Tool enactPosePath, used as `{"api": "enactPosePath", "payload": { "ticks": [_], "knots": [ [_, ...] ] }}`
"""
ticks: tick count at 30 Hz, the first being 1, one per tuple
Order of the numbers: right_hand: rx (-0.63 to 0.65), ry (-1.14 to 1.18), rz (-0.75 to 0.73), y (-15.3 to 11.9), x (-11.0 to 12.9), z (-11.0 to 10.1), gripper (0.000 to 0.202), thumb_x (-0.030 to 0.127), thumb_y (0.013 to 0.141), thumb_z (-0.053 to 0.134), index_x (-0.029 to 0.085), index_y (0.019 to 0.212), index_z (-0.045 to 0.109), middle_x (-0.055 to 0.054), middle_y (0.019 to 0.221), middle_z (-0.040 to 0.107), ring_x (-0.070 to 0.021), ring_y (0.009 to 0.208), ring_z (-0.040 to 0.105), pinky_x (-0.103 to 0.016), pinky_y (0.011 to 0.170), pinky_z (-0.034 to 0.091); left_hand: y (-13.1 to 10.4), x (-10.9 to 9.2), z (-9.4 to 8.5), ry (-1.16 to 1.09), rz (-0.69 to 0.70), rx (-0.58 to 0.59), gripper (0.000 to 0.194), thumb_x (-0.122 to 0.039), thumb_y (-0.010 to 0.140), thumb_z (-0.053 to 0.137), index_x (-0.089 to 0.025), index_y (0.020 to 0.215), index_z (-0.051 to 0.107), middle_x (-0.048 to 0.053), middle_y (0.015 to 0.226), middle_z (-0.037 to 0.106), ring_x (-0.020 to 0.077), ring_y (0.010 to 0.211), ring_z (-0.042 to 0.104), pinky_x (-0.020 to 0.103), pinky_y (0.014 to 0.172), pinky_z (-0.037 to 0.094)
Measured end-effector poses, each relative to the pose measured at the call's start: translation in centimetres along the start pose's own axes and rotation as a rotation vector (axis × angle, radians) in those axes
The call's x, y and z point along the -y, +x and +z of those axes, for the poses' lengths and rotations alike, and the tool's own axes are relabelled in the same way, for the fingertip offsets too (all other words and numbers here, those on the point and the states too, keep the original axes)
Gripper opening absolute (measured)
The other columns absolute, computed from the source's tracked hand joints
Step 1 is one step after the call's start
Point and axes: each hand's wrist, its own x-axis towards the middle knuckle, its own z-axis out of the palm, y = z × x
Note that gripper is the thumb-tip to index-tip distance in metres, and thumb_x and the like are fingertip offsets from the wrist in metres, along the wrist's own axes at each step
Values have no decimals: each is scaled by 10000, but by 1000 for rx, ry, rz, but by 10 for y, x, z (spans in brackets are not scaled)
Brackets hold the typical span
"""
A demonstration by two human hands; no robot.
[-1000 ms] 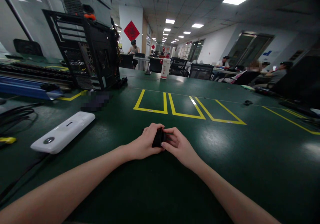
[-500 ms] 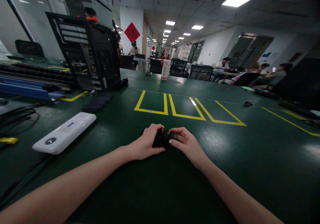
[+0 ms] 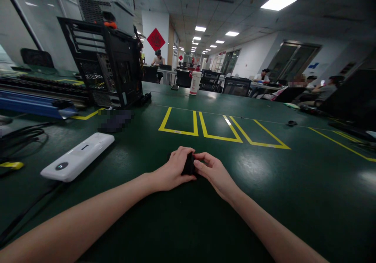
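Observation:
My left hand (image 3: 175,168) is wrapped round a black boxy object (image 3: 188,165) low over the green table, thumb below and fingers on top. Its exact kind cannot be made out, as the hand covers much of it. Against the object's right side, the fingertips of my right hand (image 3: 212,173) are pinched together. The small black piece that hand held is now hidden between the fingertips and the object.
A white oblong device (image 3: 78,157) with a cable lies at left. Behind it stands an open black computer case (image 3: 117,67). Yellow tape outlines (image 3: 179,132) mark the green table (image 3: 188,224) ahead; a white bottle (image 3: 194,83) stands beyond. Several people sit in the background.
My right hand has moved left, bringing the small black piece up to the boxy object and closing the gap. My left hand keeps its hold, almost still.

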Motion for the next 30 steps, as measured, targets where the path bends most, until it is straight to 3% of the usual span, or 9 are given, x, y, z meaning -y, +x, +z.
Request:
{"api": "enactPosePath", "payload": {
  "ticks": [6, 11, 20, 24, 30],
  "knots": [
    [92, -121, -106, -4, 7, -1, 187, 229, 732, 575, 198, 907, 518, -18, 956, 562, -167, 951, 548, -348, 852, 444, -1, 2, 2, -2, -4, 9, 590, -285, 716, 611, -239, 1197, 273, 85, 1183, 373, 249, 1085, 406, 463, 932, 356],
    [42, -249, -225, -10, 7, 3, 200, 176, 729, 556, 227, 917, 508, -17, 1036, 494, -176, 1032, 501, -346, 867, 452, 0, 4, 3, -29, -3, 3, 551, -258, 732, 591, -245, 1186, 279, 77, 1157, 389, 235, 1060, 427, 454, 927, 361],
    [-12, -151, -135, -3, 1, 4, 186, 286, 756, 549, 215, 914, 482, -18, 993, 541, -178, 994, 532, -354, 870, 433, 0, 3, 1, -47, -12, 2, 574, -277, 707, 621, -260, 1181, 298, 68, 1158, 399, 247, 1061, 437, 473, 916, 368],
    [21, -188, -127, -1, 1, 2, 230, 274, 755, 552, 223, 971, 489, -20, 1033, 542, -168, 1019, 519, -348, 907, 405, 0, 3, 1, -38, -11, 8, 573, -273, 722, 606, -242, 1197, 287, 75, 1154, 395, 232, 1059, 432, 443, 923, 373],
    [106, -151, -141, -5, 2, 1, 204, 271, 758, 545, 233, 942, 467, -8, 966, 539, -154, 932, 552, -305, 794, 460, 1, 5, 7, -10, 13, -39, 580, -245, 700, 624, -248, 1175, 291, 74, 1143, 400, 250, 1076, 416, 474, 930, 346]
  ]
}}
